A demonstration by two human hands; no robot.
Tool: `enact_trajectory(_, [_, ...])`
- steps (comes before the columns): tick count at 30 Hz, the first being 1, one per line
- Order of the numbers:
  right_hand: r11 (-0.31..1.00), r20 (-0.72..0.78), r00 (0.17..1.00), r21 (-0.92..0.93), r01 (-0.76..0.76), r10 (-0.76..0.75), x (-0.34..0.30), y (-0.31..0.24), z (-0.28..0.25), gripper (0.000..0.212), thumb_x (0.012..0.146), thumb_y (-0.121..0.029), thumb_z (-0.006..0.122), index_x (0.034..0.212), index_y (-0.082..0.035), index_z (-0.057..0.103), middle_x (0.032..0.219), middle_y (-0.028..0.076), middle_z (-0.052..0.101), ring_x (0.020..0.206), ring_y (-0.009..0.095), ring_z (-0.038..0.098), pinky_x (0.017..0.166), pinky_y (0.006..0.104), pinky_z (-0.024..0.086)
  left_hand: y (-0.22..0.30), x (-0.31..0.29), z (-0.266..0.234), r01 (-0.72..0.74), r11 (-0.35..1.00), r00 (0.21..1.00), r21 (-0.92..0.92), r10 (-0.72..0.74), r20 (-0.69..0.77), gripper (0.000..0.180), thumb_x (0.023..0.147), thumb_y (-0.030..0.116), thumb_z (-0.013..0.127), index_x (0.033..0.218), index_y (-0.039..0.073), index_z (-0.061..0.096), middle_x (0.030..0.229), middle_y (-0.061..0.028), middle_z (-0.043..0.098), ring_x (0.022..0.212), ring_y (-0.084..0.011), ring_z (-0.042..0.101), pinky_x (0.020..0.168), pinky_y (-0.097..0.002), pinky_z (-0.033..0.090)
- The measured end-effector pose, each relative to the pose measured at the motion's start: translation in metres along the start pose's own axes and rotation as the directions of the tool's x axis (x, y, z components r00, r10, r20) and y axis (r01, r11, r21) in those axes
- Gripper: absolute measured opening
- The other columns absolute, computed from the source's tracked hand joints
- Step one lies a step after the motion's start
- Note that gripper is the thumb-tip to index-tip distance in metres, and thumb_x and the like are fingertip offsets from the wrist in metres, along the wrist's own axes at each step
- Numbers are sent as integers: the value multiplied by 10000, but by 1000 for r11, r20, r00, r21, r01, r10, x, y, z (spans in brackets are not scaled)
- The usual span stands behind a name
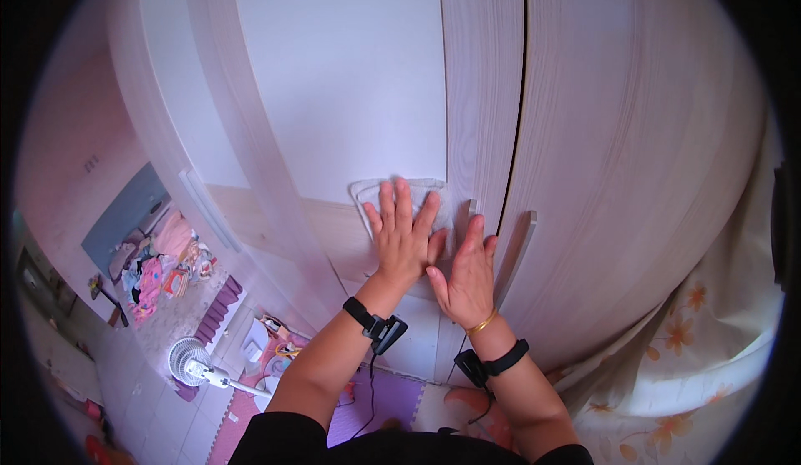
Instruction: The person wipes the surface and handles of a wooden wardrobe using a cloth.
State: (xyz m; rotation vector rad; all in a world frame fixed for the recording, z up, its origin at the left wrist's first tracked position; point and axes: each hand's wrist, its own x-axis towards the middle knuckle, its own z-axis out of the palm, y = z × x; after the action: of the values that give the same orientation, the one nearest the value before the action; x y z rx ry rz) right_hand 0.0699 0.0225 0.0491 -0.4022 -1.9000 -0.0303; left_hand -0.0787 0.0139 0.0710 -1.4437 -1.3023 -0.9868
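Note:
My left hand [404, 236] lies flat with its fingers spread, pressing a pale cloth [367, 191] against the wardrobe door [350, 90]. The cloth covers the spot where the white panel meets the wood-grain band. Beside it, my right hand [470, 277] is open, fingers stretched upward and thumb out, with nothing visible in it. It is in front of one door handle [471, 208], which it partly hides; whether it touches the door I cannot tell. A second long handle [516, 256] runs just to the right of that hand.
Right of the dark door gap stands another wood-grain door [617, 131]. A flowered curtain [676, 382] hangs at the lower right. At the lower left are a white fan [190, 361], purple foam matting [380, 398], and a bed [183, 306] heaped with clothes [150, 281].

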Motion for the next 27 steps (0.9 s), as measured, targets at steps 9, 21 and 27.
enact_trajectory(9, [999,66,997,12,-42,41,-9,-4,-7,936,910,-298,606,1541,-72,-48,1574,278,89,1450,440,159,1119,616,136,21,49,-4,74,997,997,-36,-74,20,635,920,441,497,1507,259,335,1579,-220,176,1446,-443,157,1129,-590,-89])
enact_trajectory(21, [983,178,974,-143,-114,139,-38,-26,-8,831,906,-281,608,1522,-21,114,1544,327,121,1435,460,180,1094,641,204,1,75,-21,25,998,997,-65,-21,70,663,906,436,506,1510,225,334,1568,-245,185,1454,-442,131,1131,-597,-69])
enact_trajectory(27, [963,196,963,-235,-134,183,-42,-36,-8,804,922,-252,580,1521,-1,106,1554,320,92,1451,452,124,1125,607,153,-12,25,-5,-54,998,999,5,55,-1,705,895,487,521,1523,253,301,1582,-214,168,1458,-421,133,1127,-598,-85])
